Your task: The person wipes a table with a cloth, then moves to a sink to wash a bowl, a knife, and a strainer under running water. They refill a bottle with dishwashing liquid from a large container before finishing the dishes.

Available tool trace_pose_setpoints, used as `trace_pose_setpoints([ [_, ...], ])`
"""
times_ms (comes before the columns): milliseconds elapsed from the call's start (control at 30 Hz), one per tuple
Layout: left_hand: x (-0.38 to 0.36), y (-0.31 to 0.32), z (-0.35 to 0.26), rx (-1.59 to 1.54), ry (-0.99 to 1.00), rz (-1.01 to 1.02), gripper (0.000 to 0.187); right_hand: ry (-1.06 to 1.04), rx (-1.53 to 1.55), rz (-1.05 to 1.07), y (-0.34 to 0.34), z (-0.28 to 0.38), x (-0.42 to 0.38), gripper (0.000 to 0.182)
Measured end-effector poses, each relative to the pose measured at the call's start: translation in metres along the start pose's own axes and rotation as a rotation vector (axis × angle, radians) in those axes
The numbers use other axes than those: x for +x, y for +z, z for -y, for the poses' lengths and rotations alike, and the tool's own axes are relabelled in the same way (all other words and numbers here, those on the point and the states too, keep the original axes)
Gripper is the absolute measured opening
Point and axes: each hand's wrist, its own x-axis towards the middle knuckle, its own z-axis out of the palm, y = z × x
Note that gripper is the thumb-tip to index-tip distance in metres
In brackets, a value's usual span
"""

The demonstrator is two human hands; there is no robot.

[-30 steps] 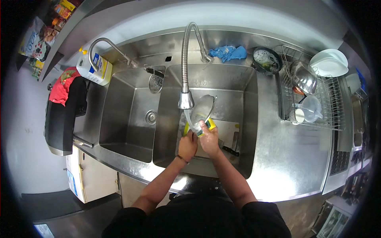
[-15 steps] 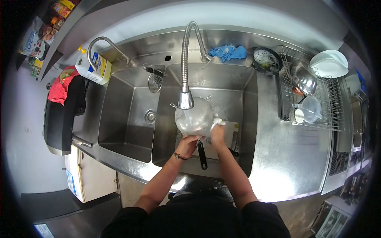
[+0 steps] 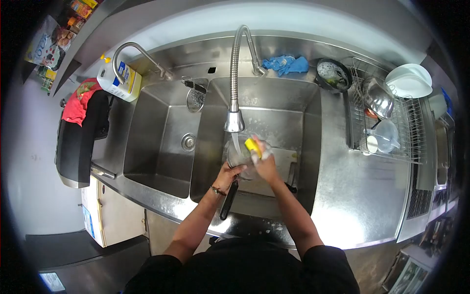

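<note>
Over the right basin [image 3: 274, 98], my left hand [image 3: 229, 176] grips a round mesh strainer [image 3: 237, 156] by its rim. Its black handle [image 3: 228, 201] points down toward the basin's front edge. A yellow sponge [image 3: 253, 146] is in my right hand [image 3: 265, 164], whose fingers are closed round it at the strainer's right side. Water runs from the spray faucet [image 3: 234, 121] onto the strainer. Beneath my hands, a pale board [image 3: 284, 156] lies in the basin, partly hidden.
The left basin [image 3: 166, 122] has a small strainer [image 3: 196, 99] at its back corner. A detergent jug [image 3: 120, 81] stands behind left. Blue cloth [image 3: 286, 64], a soapy pan [image 3: 334, 75] and a dish rack [image 3: 409, 117] line the back right. A red cloth [image 3: 78, 105] lies left.
The strainer has turned and tilted, its handle swinging left and nearer to me. My right hand has moved up and left, bringing the yellow sponge into clear view. The camera view has shifted slightly.
</note>
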Motion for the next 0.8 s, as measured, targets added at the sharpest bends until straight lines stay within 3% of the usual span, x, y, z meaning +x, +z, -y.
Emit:
trace_pose_setpoints([
  [67, 0.009, -0.001, 0.007, -0.143, 0.093, 0.059, 0.031, -0.235, -0.208, -0.101, 0.003, 0.022, 0.0, 0.032],
  [100, 0.007, -0.001, 0.01, -0.287, 0.178, 0.115, 0.032, -0.23, -0.205, -0.097, 0.003, 0.02, -0.002, 0.032],
  [167, 0.003, 0.0, 0.009, -0.23, 0.172, 0.12, 0.03, -0.071, -0.113, 0.007, 0.0, 0.006, 0.002, 0.027],
  [233, 0.0, 0.002, 0.007, -0.05, 0.099, 0.167, 0.026, 0.043, -0.111, -0.089, 0.005, -0.005, 0.009, 0.019],
  [267, 0.006, 0.001, 0.015, 0.012, 0.239, 0.219, 0.026, 0.002, -0.121, -0.096, 0.001, 0.005, 0.009, 0.018],
  [300, 0.008, -0.002, 0.012, 0.013, 0.239, 0.215, 0.026, -0.034, -0.129, -0.099, -0.003, 0.017, 0.008, 0.018],
  [333, 0.009, -0.007, 0.011, 0.144, 0.233, 0.197, 0.027, -0.198, -0.205, -0.09, -0.002, 0.03, 0.004, 0.018],
  [367, 0.01, -0.009, 0.011, 0.273, 0.228, 0.182, 0.028, -0.193, -0.204, -0.083, -0.002, 0.036, 0.002, 0.018],
  [400, -0.004, 0.006, -0.009, 0.396, 0.482, 0.125, 0.027, -0.336, -0.229, -0.021, -0.002, 0.04, 0.003, 0.017],
  [433, -0.003, 0.006, -0.01, 0.397, 0.484, 0.128, 0.027, -0.48, -0.254, 0.039, -0.004, 0.043, 0.007, 0.015],
  [533, 0.001, 0.001, -0.003, 0.427, 0.203, 0.289, 0.025, -0.354, -0.327, -0.019, -0.025, 0.028, 0.03, 0.012],
  [567, -0.002, 0.003, -0.004, 0.427, 0.204, 0.288, 0.025, -0.252, -0.317, -0.098, -0.028, 0.029, 0.035, 0.013],
  [633, -0.006, 0.007, -0.008, 0.368, 0.223, 0.244, 0.021, -0.289, -0.306, -0.055, -0.025, 0.038, 0.025, 0.013],
  [667, -0.004, 0.003, -0.005, 0.463, 0.399, 0.246, 0.02, -0.414, -0.317, 0.004, -0.023, 0.053, 0.016, 0.012],
  [700, -0.003, 0.003, -0.001, 0.461, 0.396, 0.25, 0.02, -0.538, -0.326, 0.063, -0.022, 0.06, 0.011, 0.012],
  [767, -0.004, 0.006, 0.001, 0.32, 0.338, 0.292, 0.017, -0.563, -0.229, -0.003, -0.026, 0.027, 0.012, 0.012],
  [800, -0.004, 0.005, 0.001, 0.346, 0.305, 0.267, 0.019, -0.311, -0.264, -0.16, -0.028, 0.009, 0.013, 0.013],
])
